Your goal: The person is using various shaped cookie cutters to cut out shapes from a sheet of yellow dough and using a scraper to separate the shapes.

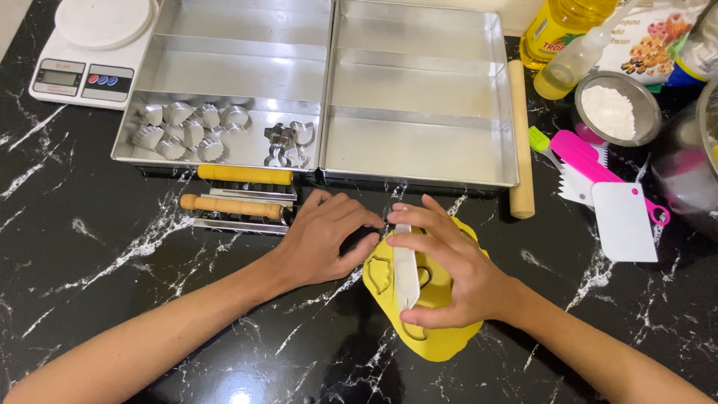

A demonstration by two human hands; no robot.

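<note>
One white scraper (405, 271) is being gripped by the right hand (449, 269), long axis running toward and away from the person, over one yellow dough sheet (441, 340) on the desk (112, 247). The left hand (321, 239) is being pressed flat, released, beside the dough. Two trays (419, 90) are lying behind.

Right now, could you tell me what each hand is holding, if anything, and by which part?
The right hand grips a white scraper across its top edge, over the yellow dough. The left hand holds nothing; it rests flat beside the dough.
</note>
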